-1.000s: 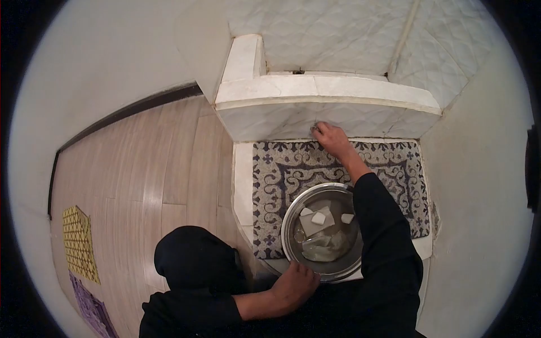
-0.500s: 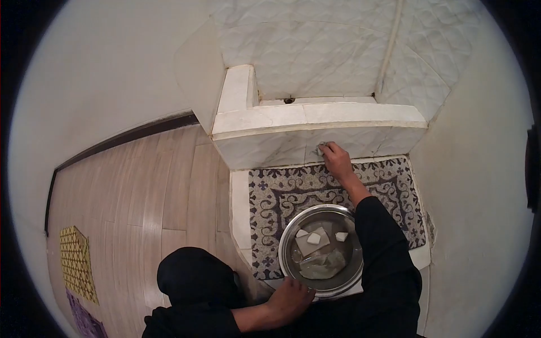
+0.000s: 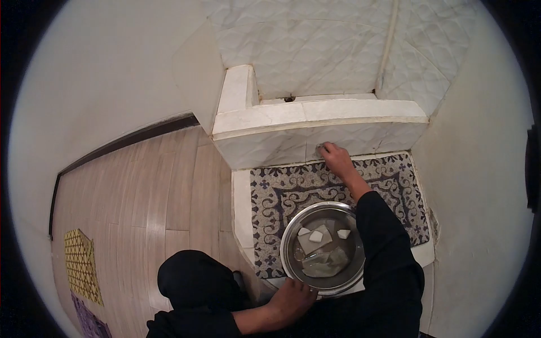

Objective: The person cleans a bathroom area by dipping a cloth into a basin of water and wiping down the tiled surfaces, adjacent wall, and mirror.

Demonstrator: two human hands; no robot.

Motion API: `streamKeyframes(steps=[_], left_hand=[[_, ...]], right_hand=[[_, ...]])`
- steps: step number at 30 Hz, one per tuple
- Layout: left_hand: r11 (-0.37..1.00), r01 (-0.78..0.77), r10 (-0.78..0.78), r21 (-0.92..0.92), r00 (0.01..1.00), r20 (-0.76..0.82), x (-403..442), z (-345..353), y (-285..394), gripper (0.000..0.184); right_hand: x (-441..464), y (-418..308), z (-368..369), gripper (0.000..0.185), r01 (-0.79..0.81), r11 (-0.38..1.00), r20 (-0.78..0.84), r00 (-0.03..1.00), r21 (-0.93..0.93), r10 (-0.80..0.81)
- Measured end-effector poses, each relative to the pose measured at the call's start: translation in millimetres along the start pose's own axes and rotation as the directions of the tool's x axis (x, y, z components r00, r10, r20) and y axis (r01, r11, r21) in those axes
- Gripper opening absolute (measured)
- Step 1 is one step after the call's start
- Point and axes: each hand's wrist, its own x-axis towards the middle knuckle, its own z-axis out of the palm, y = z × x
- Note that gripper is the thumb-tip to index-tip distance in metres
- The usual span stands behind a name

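Observation:
My right hand reaches forward to the low tiled wall. Its fingers are pinched on a small greyish scrap, pressed to the tile; I cannot make out whether it is cloth or sponge. Below, my left hand has its fingers curled over the near rim of a round metal basin. Inside the basin lie a flat pale square piece, several small white chunks and a crumpled greenish-grey sheet, seemingly in shallow water.
The basin stands on a patterned grey mat, partly under my right forearm. A white ledge tops the low wall, with a drain hole behind. Wood-look floor stretches left, with a yellow patterned piece and a purple one.
The view has shifted slightly. My right hand stays at nearly the same spot on the wall, and less of the scrap shows now. My left hand remains on the basin rim.

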Motion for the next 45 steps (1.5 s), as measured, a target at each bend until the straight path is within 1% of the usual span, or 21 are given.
streamKeyframes(steps=[2,4,5,7,8,10,13,16,19,22,25,28,29,31,32,34,37,40,41,43,45], left_hand=[[1.000,-0.010,0.010,0.021,1.000,-0.007,-2,-3,2,0.029],[1.000,-0.018,0.017,0.013,0.999,0.042,-1,-4,1,0.029],[1.000,-0.025,0.025,0.009,0.997,0.069,-1,-6,0,0.029],[0.999,-0.038,0.035,0.014,0.984,0.174,3,-13,-1,0.042],[0.999,-0.043,0.038,0.017,0.974,0.224,5,-15,-1,0.049],[1.000,-0.029,0.028,0.004,0.974,0.227,7,-10,0,0.048],[1.000,-0.025,0.023,0.004,0.975,0.222,4,-16,2,0.048],[1.000,-0.016,0.017,-0.008,0.967,0.256,2,-21,2,0.048],[1.000,-0.017,0.019,-0.011,0.959,0.284,-1,-16,3,0.049],[1.000,-0.022,0.016,0.016,0.957,0.289,2,-9,3,0.049],[0.999,-0.045,0.037,0.026,0.965,0.260,3,-12,3,0.050],[0.997,-0.058,0.047,0.049,0.978,0.202,2,-18,3,0.050],[0.996,-0.059,0.047,0.061,0.982,0.183,1,-19,3,0.050],[0.998,-0.044,0.034,0.036,0.972,0.231,-1,-19,5,0.051],[0.999,-0.035,0.028,0.024,0.967,0.254,-3,-19,4,0.052],[0.999,-0.031,0.026,0.017,0.970,0.240,-7,-19,4,0.052],[1.000,-0.029,0.028,0.000,0.975,0.219,-11,-16,2,0.053],[0.999,-0.034,0.037,-0.015,0.973,0.228,-11,-18,-1,0.052],[0.999,-0.039,0.042,-0.020,0.971,0.234,-9,-18,-1,0.052],[0.999,-0.052,0.051,0.001,0.980,0.194,-7,-17,-2,0.051],[0.999,-0.052,0.053,-0.007,0.982,0.180,-6,-16,-2,0.050]], right_hand=[[6,-4,-5,0.029,-0.051,0.997,-0.076,0.996,0.058,0.056],[22,-12,-13,0.031,-0.089,0.988,-0.161,0.981,0.125,0.109],[26,-14,-12,0.031,-0.078,0.990,-0.170,0.980,0.120,0.098],[26,-16,-8,0.031,-0.065,0.992,-0.189,0.978,0.111,0.085],[25,-14,-6,0.030,-0.034,0.997,-0.148,0.988,0.071,0.044],[21,-8,-2,0.028,0.042,0.999,-0.057,0.997,-0.004,-0.042],[13,-1,-2,0.028,0.118,0.991,-0.007,0.993,-0.058,-0.119],[12,1,-6,0.028,0.096,0.995,0.024,0.995,-0.040,-0.095],[23,-8,-11,0.028,0.035,0.999,-0.051,0.998,0.013,-0.034],[44,-19,-12,0.029,0.072,0.996,-0.172,0.983,0.061,-0.061],[41,-20,-8,0.027,0.087,0.995,-0.142,0.987,0.045,-0.079],[29,-11,-6,0.022,0.138,0.990,-0.032,0.990,0.003,-0.138],[24,-6,-7,0.025,0.133,0.991,-0.045,0.990,0.006,-0.133],[13,7,-8,0.031,0.130,0.991,-0.065,0.990,0.019,-0.128],[6,13,-9,0.032,0.041,0.999,-0.056,0.998,0.032,-0.040],[-5,20,-12,0.034,-0.137,0.989,-0.031,0.990,0.053,0.138],[-13,22,-19,0.035,-0.304,0.948,-0.088,0.946,0.098,0.313],[-6,12,-17,0.033,-0.325,0.916,-0.213,0.903,0.235,0.374],[-3,10,-17,0.033,-0.291,0.927,-0.216,0.915,0.235,0.342],[4,7,-16,0.033,-0.225,0.946,-0.222,0.935,0.235,0.277],[9,5,-9,0.033,-0.124,0.984,-0.072,0.988,0.127,0.134]])
